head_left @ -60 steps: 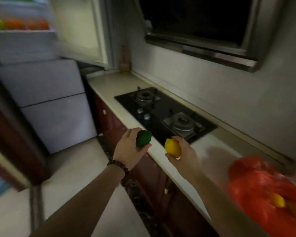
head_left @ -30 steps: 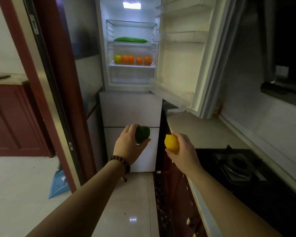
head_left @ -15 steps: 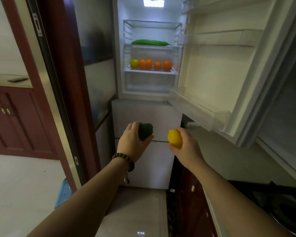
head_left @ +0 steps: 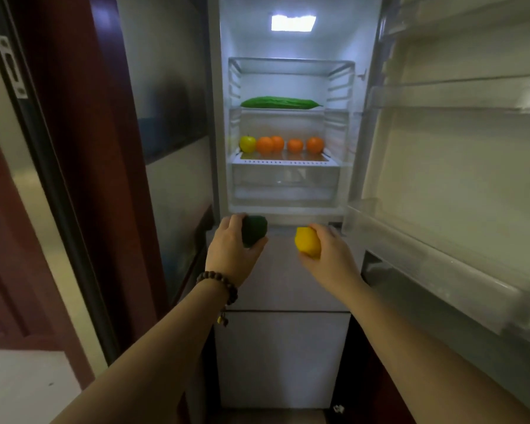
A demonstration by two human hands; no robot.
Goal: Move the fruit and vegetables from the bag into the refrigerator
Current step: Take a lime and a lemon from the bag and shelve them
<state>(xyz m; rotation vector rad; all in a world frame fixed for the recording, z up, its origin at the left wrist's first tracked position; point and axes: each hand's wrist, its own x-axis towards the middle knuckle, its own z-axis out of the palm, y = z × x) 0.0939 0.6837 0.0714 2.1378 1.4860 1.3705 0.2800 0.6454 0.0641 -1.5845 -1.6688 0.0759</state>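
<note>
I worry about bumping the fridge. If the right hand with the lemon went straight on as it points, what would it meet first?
Probably the refrigerator front ledge below the clear drawer; the right hand holds the lemon lower than the open compartment. Depth is unclear.

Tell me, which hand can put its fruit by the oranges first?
Probably the right hand. Its yellow lemon sits below the bare right end of the shelf beside the round oranges. The left hand grips a dark green vegetable under the crowded left end.
</note>
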